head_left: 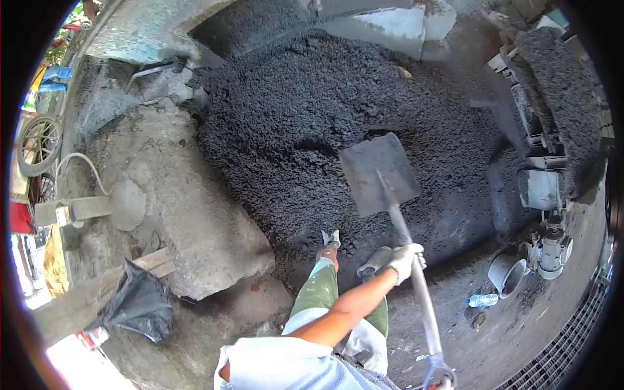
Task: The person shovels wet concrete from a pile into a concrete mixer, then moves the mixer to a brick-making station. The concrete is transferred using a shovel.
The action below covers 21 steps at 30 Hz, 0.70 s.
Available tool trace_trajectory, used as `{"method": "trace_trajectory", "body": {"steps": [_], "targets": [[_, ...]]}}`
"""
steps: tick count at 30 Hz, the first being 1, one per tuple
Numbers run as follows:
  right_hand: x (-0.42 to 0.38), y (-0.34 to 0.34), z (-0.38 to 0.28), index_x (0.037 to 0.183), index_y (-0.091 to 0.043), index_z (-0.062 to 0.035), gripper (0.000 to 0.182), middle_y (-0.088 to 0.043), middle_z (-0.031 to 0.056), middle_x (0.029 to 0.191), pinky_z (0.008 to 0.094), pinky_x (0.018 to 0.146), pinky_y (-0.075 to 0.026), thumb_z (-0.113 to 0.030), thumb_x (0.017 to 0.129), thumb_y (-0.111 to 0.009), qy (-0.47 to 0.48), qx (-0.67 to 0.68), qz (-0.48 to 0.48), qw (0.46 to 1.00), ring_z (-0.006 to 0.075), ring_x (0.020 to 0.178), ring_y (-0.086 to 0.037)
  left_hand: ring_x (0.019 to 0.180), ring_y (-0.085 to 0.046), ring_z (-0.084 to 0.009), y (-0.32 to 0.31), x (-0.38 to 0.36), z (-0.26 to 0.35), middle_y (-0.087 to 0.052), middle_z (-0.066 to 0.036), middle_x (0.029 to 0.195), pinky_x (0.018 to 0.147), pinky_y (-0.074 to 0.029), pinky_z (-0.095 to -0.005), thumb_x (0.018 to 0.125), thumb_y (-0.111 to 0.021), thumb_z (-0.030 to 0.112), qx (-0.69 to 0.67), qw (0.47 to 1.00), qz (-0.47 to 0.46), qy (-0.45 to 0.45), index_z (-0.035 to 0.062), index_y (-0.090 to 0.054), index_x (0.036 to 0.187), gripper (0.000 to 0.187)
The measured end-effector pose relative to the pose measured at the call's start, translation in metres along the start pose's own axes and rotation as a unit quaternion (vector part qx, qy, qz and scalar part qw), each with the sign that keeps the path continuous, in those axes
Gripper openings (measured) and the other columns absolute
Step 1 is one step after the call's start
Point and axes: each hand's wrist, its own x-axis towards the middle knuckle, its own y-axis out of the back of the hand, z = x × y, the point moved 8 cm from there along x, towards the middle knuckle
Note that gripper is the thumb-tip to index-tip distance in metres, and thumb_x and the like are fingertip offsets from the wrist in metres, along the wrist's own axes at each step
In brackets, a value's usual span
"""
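Left hand (406,261) clamped on the shaft (426,312), right hand (444,385) on the handle (437,366), we hold a grey, square-bladed shovel (370,174), the bottle (482,300) to its right illegibly labelled.

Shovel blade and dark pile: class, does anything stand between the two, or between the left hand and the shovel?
Nothing visible does. The left hand grips the shovel's shaft, and the blade shows against the dark pile with no object between; whether they touch is unclear.
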Motion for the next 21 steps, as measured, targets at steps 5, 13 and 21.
{"method": "trace_trajectory", "body": {"steps": [5, 13, 21], "targets": [[-0.135, -0.258, -0.135, 0.1, -0.067, -0.008, 0.014, -0.065, 0.0017, 0.089, 0.0317, 0.07, -0.054, -0.012, 0.087, -0.065, 0.042, 0.079, -0.211, 0.973, 0.0175, 0.081, -0.063, 0.051, -0.059, -0.029, 0.014, 0.03, 0.267, -0.054, -0.008, 0.061, 0.049, -0.053, -0.0452, 0.087, -0.063, 0.02, -0.016, 0.968, -0.066, -0.243, 0.0048, -0.06, 0.08, 0.017], [-0.184, -0.492, -0.05, 0.096, -0.059, -0.0038, 0.013, -0.053, 0.0046, 0.068, 0.0309, 0.044, -0.048, 0.002, 0.085, -0.061, -0.052, 0.198, -0.343, 0.917, 0.0147, 0.048, -0.05, 0.056, -0.058, -0.0236, 0.072, 0.083, 0.466, -0.056, -0.008, 0.073, 0.057, -0.058, -0.0418, 0.085, -0.071, 0.011, 0.036, 0.939, 0.019, -0.342, 0.0041, -0.057, 0.092, 0.017], [-0.113, -0.379, 0.009, 0.091, -0.062, -0.0053, 0.008, -0.052, -0.0017, 0.071, 0.0274, 0.047, -0.04, -0.003, 0.084, -0.062, 0.049, 0.141, -0.283, 0.947, 0.0105, 0.055, -0.047, 0.055, -0.062, -0.0304, 0.106, 0.042, 0.342, -0.062, -0.014, 0.067, 0.055, -0.054, -0.0453, 0.08, -0.069, 0.021, 0.071, 0.947, 0.057, -0.308, 0.0037, -0.062, 0.09, 0.021]]}}
